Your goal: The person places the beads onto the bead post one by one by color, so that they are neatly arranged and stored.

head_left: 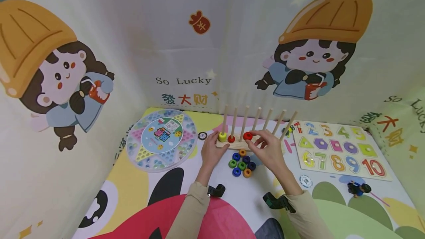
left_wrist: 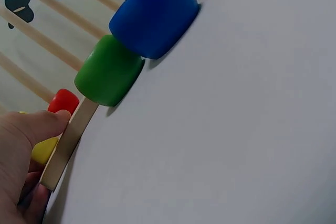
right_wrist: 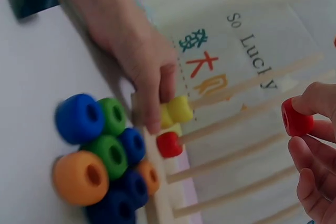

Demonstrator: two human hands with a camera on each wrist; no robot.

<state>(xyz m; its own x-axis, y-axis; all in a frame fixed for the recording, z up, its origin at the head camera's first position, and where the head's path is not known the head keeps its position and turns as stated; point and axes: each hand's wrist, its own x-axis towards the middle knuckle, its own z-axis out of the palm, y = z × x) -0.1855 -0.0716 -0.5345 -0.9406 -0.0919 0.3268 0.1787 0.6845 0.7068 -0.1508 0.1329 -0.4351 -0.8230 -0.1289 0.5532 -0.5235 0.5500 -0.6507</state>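
My right hand [head_left: 270, 152] pinches a red wooden bead [right_wrist: 297, 117] between thumb and fingers, beside the upright pegs. Its hole faces sideways in the right wrist view. The left hand [head_left: 212, 153] grips the left end of the wooden peg stand [left_wrist: 69, 142], thumb along the front edge and fingers behind. Two yellow beads [right_wrist: 179, 109] sit at the foot of the leftmost peg, and another red bead [head_left: 231, 139] is on the second. The other pegs stand bare. Several loose beads in blue, green and orange [head_left: 247, 173] lie clustered in front of the stand.
A round Chinese checkers box [head_left: 135, 141] lies at the left beside a black-and-white chip [head_left: 202, 135]. At the right are a number and shape puzzle board [head_left: 335, 172], a white chip [head_left: 306, 181] and a small dark figure [head_left: 359, 188]. A printed curtain [head_left: 186, 54] hangs behind.
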